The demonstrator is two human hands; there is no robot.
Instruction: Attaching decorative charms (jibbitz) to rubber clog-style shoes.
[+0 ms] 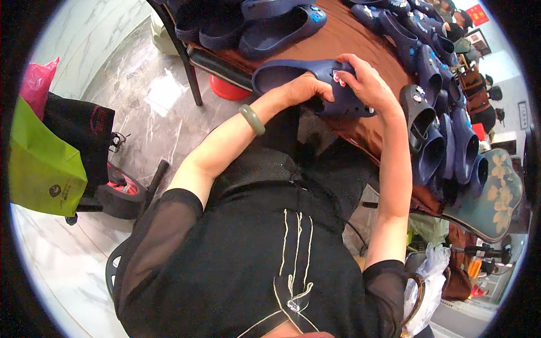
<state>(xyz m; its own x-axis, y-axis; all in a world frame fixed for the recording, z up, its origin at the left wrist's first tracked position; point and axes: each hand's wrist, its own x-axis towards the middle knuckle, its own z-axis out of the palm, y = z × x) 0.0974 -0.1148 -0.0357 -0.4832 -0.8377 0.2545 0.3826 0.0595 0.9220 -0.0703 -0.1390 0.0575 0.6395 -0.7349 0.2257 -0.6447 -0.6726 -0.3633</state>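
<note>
A navy blue foam clog is held in the air at the near edge of the cloth-covered table. My left hand grips it, some fingers reaching into the foot opening and hidden there. Around the toe end my right hand is closed, its fingers over the far side and its thumb against a small red and white charm on the upper. Whether the charm is fully seated in its hole I cannot tell. A green bangle circles my left wrist.
More navy clogs with charms stand at the table's far left; several others line its right side, with a dark grey one among them. A brown cloth covers the table. A red stool and a green bag are at left.
</note>
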